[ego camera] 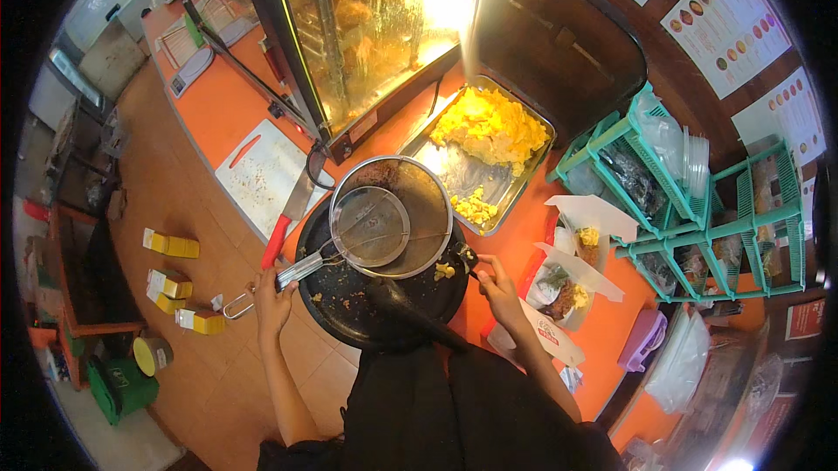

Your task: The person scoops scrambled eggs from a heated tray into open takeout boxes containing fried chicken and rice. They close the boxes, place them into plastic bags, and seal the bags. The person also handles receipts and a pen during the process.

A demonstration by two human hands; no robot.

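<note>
My left hand [275,301] grips the metal handle of a fine-mesh strainer [370,225]. This small strainer lies inside the rim of a larger round mesh strainer [429,202], and both are over a black frying pan [353,317]. Crumbs and bits of scrambled egg [444,270] are in the pan, whose dark handle [425,324] points towards me. At the pan's right edge, my right hand [497,291] is closed around a thin dark handle. That handle's black end [463,256] carries egg bits; I cannot tell which utensil it is.
Ahead, a metal tray [507,212] holds scrambled egg beside a lit glass display cabinet [380,32]. A red-handled knife [288,219] rests partly on a white cutting board [258,166]. On the right are open food boxes [556,294] and green plastic racks [694,229].
</note>
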